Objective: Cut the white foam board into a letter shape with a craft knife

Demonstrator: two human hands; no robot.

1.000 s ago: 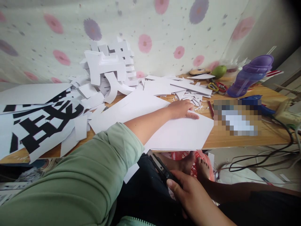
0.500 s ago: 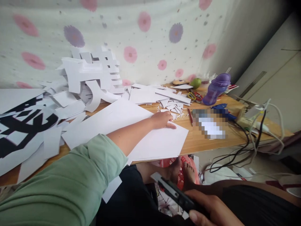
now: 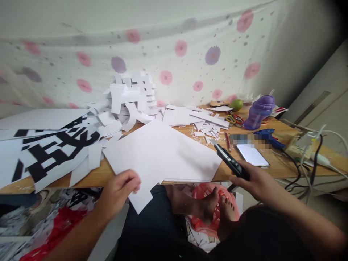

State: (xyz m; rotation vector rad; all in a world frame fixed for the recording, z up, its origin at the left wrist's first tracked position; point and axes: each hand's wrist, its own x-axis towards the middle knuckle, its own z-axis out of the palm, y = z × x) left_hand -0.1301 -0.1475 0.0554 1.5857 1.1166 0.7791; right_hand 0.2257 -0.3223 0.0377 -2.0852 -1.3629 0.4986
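Observation:
My right hand [image 3: 251,183] grips a black utility knife [image 3: 230,159] with its blade out. The blade points up and left, just beyond the right corner of a large white sheet [image 3: 174,148]. That sheet lies at the front of the wooden table, with other sheet edges showing beneath it. A stepped white corner [image 3: 141,201] hangs over the front edge. Over the left part of this white material is my left hand [image 3: 122,190], its fingers curled in. I see nothing between them; whether the hand touches the sheet I cannot tell.
Paper with black characters [image 3: 62,148] lies left. Behind stand cut white shapes [image 3: 130,94] and a heap of offcuts [image 3: 208,127]. To the right are scissors [image 3: 235,119], a purple bottle [image 3: 259,112], a phone [image 3: 251,155] and cables [image 3: 315,159]. Bare feet [image 3: 209,203] rest below the table.
My left hand has left the sheet's right part and come back left, its fingers now curled. My right hand has raised the knife from below the table edge. The view has shifted left.

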